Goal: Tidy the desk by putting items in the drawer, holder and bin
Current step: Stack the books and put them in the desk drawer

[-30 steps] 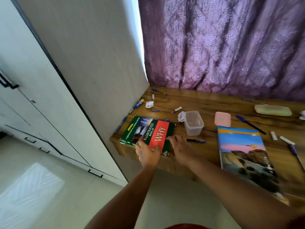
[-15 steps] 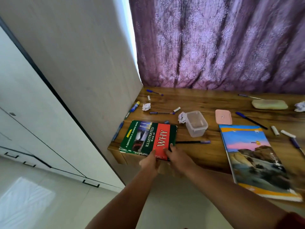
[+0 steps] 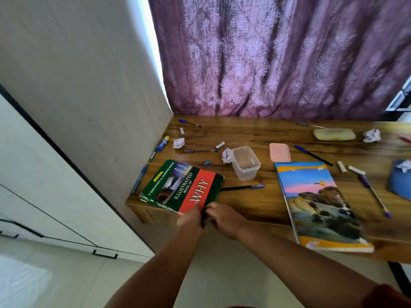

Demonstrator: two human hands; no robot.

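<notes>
Hanging behind everything, a purple curtain (image 3: 278, 56) covers the back wall above a wooden desk (image 3: 255, 134); on the desk's right part lies a large notebook (image 3: 320, 205) with a landscape cover, its near corner past the front edge; at the left front corner lies a green and red book (image 3: 182, 185), its near end jutting over the edge; both hands meet at that near end, the left hand (image 3: 190, 218) with fingers curled at the book's red corner and the right hand (image 3: 224, 218) just beside it, fingers bent at the same edge, though I cannot tell how firmly either grips; behind the book stands a clear plastic tub (image 3: 245, 162), with a crumpled paper ball (image 3: 226, 155) touching its left side; a pink case (image 3: 279, 152) sits to the tub's right; a black pen (image 3: 241, 187) lies between book and notebook.
</notes>
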